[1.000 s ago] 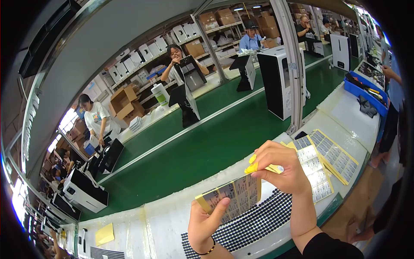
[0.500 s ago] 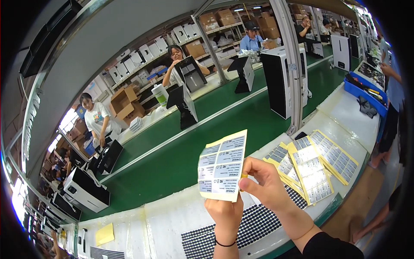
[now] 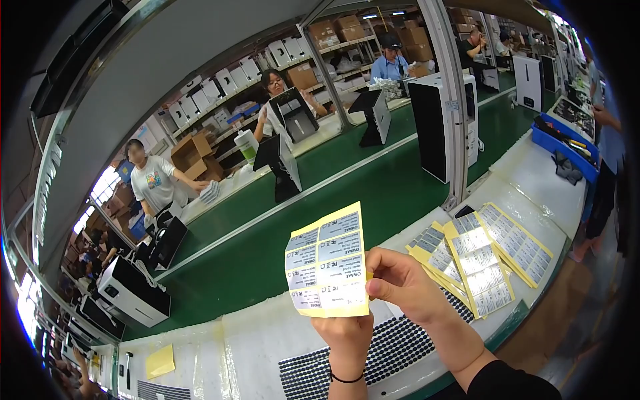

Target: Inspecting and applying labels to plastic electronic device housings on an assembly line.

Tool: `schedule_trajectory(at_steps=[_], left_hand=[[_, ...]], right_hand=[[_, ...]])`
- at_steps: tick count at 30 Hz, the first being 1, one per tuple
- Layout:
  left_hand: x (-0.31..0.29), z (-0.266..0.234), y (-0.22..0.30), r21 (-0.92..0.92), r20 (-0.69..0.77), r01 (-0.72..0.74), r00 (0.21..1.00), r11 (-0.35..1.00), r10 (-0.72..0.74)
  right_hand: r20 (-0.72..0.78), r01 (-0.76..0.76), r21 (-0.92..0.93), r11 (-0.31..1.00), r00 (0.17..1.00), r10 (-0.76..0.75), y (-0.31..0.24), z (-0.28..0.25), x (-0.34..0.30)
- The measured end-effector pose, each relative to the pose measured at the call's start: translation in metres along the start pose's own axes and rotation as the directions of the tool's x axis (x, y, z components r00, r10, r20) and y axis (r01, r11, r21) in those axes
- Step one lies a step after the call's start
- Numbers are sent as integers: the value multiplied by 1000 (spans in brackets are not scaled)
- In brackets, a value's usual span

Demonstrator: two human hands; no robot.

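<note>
A yellow-backed sheet of silver labels point(image 3: 325, 260) is held up over the near worktop, its printed side facing me. My left hand point(image 3: 345, 331), with a thin black band at the wrist, grips the bottom edge from below; most of its fingers are hidden behind the sheet. At the sheet's right edge, my right hand point(image 3: 402, 283) pinches with thumb and forefinger. Beneath my hands lies a sheet of round black dots point(image 3: 380, 357). More silver label sheets point(image 3: 481, 267) overlap in a loose pile to the right of my right hand.
A green conveyor point(image 3: 247, 267) crosses beyond the worktop point(image 3: 260, 333), carrying several black-and-white appliances point(image 3: 135, 291). A metal post point(image 3: 455, 113) rises at its near side. A blue tool bin point(image 3: 567, 143) stands far right. Several people work across the conveyor. A yellow sheet point(image 3: 160, 361) lies left.
The label sheet has shifted left and turned to face me more squarely, my right hand moving slightly with it. Across the conveyor, a person's arm now reaches out to a pale stack.
</note>
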State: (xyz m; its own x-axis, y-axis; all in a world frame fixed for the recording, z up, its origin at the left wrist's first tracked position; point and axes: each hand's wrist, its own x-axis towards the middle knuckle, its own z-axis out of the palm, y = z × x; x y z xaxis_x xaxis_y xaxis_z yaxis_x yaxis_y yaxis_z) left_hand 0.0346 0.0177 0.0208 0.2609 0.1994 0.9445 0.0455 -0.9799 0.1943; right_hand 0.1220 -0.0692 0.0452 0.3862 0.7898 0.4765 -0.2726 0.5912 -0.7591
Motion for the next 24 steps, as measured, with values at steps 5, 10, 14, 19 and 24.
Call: schedule_trajectory(at_steps=[5, 10, 14, 19, 24], left_hand=[[-7, -2, -4, 9, 84, 52, 995, 999, -53], [-11, 5, -7, -178, 77, 254, 967, 951, -244], [-15, 5, -9, -318, 130, 394, 919, 863, -372], [-8, 6, -8, -104, 101, 61, 994, 993, -51], [0, 10, 0, -81, 7, -81, 997, 993, 82]], right_hand=[[-24, -6, -26, 1000, 1000, 6, 2, 1, 1], [-25, 5, -197, 980, 1000, -10, 3, -6, 2], [-14, 10, -258, 966, 1000, -14, 2, -9, 3], [-45, 52, -102, 993, 997, -57, 0, -15, 3], [-76, 17, -129, 992, 997, -27, -6, -16, 1]])
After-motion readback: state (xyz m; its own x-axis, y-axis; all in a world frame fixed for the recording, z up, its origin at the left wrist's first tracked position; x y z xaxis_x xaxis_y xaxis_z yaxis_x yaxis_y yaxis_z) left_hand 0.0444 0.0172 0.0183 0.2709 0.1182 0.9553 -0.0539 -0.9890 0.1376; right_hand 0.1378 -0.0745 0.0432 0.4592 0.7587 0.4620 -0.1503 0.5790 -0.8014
